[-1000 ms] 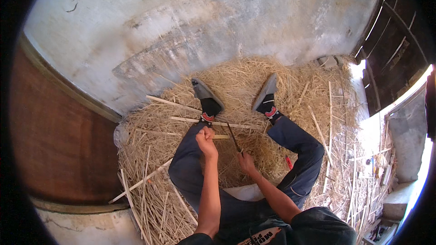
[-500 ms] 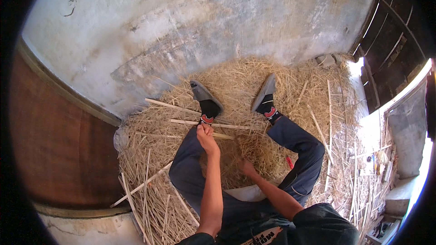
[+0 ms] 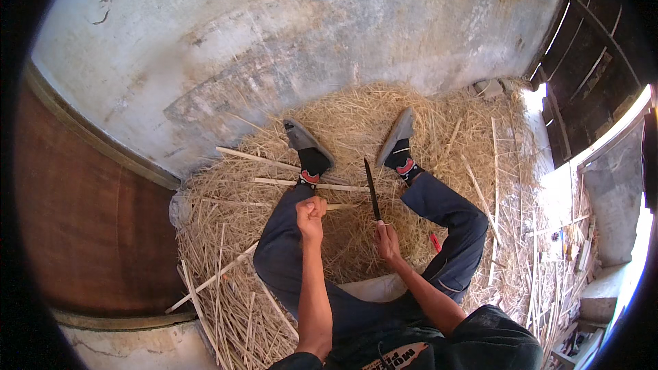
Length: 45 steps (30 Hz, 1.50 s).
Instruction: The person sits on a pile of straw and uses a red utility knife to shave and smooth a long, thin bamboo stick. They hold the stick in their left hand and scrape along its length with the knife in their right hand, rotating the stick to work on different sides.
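Observation:
My left hand (image 3: pixel 311 215) is closed in a fist over my left thigh. A short pale wooden strip (image 3: pixel 341 207) sticks out from it to the right, its other end hidden by the fingers. Wrapped around a knife handle, my right hand (image 3: pixel 386 241) sits between my knees. The knife's long dark blade (image 3: pixel 372 190) points up and away, toward the gap between my feet. Under both hands lies a heap of fine shavings (image 3: pixel 356 250).
Shavings and long pale strips (image 3: pixel 236 270) cover the floor around my legs. A red object (image 3: pixel 436 242) lies beside my right knee. Ahead stands a stained wall (image 3: pixel 308 34); a brown panel (image 3: pixel 103 199) is at the left. A pale block (image 3: pixel 373 289) lies close to my lap.
My right hand has swung the knife up, so its blade now stands out clearly against the straw-like shavings. My left hand has turned slightly and come a little nearer to me.

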Motion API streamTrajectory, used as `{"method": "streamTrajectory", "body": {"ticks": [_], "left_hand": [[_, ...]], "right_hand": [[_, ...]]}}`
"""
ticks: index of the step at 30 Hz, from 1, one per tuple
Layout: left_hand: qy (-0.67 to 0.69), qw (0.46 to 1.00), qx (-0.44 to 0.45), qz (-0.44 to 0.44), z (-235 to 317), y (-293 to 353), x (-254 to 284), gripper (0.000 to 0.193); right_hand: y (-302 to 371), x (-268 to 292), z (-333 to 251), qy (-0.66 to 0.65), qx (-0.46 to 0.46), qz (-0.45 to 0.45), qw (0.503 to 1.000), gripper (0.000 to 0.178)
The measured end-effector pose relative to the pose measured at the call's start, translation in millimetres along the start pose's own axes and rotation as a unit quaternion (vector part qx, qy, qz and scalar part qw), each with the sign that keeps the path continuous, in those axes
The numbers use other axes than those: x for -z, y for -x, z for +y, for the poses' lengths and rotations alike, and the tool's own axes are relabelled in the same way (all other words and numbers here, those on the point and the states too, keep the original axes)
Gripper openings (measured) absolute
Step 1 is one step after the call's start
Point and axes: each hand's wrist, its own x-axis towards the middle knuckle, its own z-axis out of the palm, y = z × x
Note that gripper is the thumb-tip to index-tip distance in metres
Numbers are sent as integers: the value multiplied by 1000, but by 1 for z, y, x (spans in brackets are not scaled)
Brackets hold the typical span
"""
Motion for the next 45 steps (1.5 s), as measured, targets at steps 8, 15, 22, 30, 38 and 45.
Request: {"method": "streamTrajectory", "body": {"ticks": [8,15,22,30,38,45], "left_hand": [[-18,987,96,-130,2,-2,-12,36],[22,994,80,-74,4,12,20,34],[54,993,75,-75,1,8,28,31],[91,990,-31,106,40,8,26,38],[189,958,-201,75,183,-56,-79,41],[239,937,-248,66,202,-54,-90,41]], "right_hand": [[-36,-6,52,187,-12,-68,980,45],[-6,2,-138,-235,23,-35,971,47],[-8,-12,60,90,-38,-114,989,53],[40,15,24,-76,-265,-98,956,44],[69,55,-19,-68,-131,-14,989,44],[73,65,-35,-145,-68,-22,987,42]]}}
